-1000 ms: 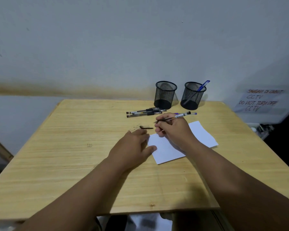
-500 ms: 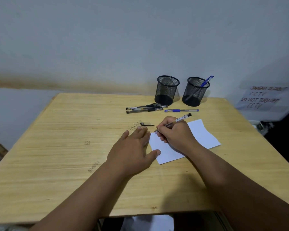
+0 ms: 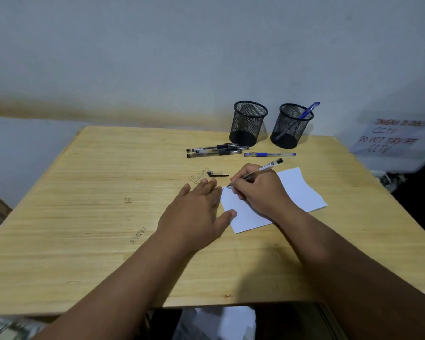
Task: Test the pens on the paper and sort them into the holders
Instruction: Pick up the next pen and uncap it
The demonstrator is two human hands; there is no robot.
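My right hand (image 3: 258,190) grips a black-ended clear pen (image 3: 268,166) with its tip down on the far left corner of the white paper (image 3: 302,190). My left hand (image 3: 199,209) lies flat on the table, thumb and fingers touching the paper's left edge. A loose black pen cap (image 3: 217,174) lies just beyond my left fingertips. Several black pens (image 3: 216,150) lie grouped farther back, with a blue pen (image 3: 269,154) beside them. Two black mesh holders stand at the back: the left holder (image 3: 248,123) looks empty, the right holder (image 3: 291,126) has one blue pen (image 3: 307,111).
The wooden table (image 3: 84,217) has small scribbles on its surface. A paper notice with handwriting (image 3: 393,137) hangs at the right by the wall. Crumpled white material (image 3: 219,322) shows below the table's near edge.
My right hand has brought the pen down from above the paper so its tip meets the paper's corner. My left hand flattened and spread beside the sheet. The view shifted slightly.
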